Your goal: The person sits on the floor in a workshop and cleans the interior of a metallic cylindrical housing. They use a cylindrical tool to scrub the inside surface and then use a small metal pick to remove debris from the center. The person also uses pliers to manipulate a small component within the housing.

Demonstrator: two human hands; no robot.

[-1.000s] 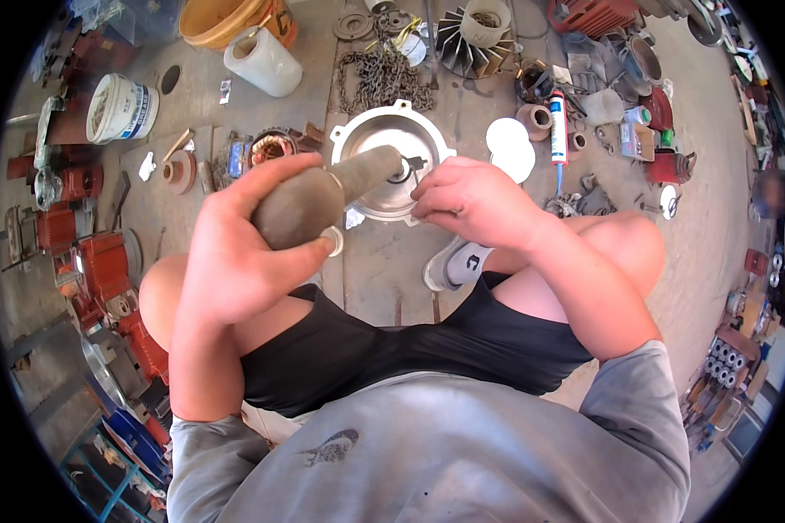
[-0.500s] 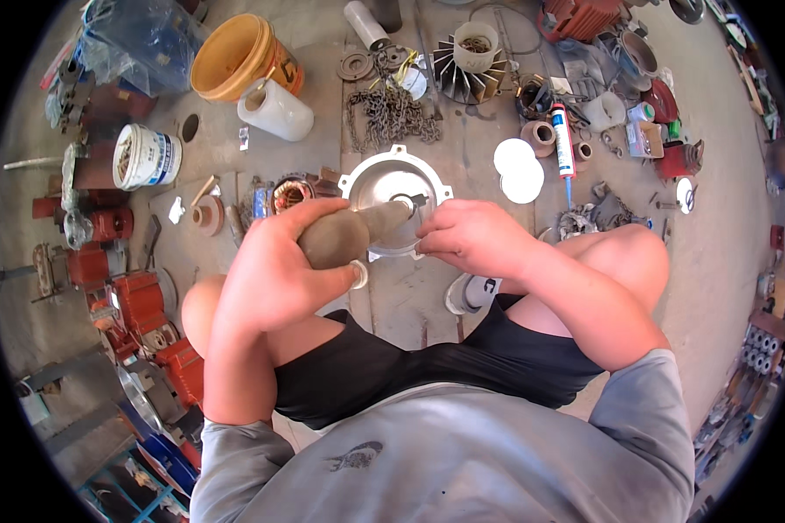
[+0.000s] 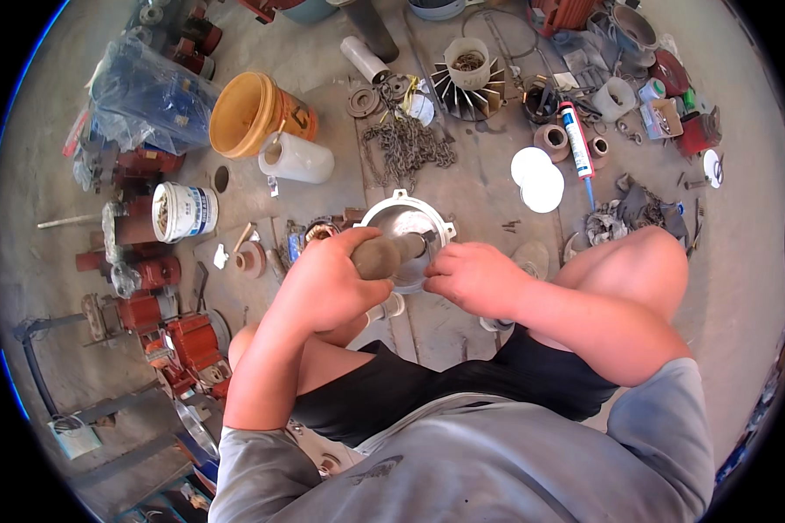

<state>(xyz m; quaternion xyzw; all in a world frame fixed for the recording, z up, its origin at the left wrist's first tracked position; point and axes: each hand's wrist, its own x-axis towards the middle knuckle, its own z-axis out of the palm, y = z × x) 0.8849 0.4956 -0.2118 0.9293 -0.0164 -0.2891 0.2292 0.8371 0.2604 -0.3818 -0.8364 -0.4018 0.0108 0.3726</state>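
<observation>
A round silver metal housing (image 3: 399,201) with lugs on its rim sits on the floor in front of me. My left hand (image 3: 327,283) is wrapped around a thick brown piece with a rounded end (image 3: 376,259), whose narrower part points over the housing's opening; I cannot tell its exact kind. The fingers of my right hand (image 3: 478,281) are closed together at the right side of the housing, and whatever they pinch is hidden. Beside my left fingers, partly covered, lie copper windings (image 3: 320,231). A pale ring-shaped part (image 3: 395,304) shows below my left hand.
Beyond the housing lies a heap of chain (image 3: 410,150). An orange bucket (image 3: 253,113), a white plastic container (image 3: 296,159) and a white pail (image 3: 183,212) stand to the left. White discs (image 3: 539,180) and a sealant cartridge (image 3: 576,139) are at right. Red motors (image 3: 187,349) line the left.
The view has shifted, so the floor things sit farther right and lower. The brown piece now looks shorter and steeper over the housing. Both hands keep their closed grips.
</observation>
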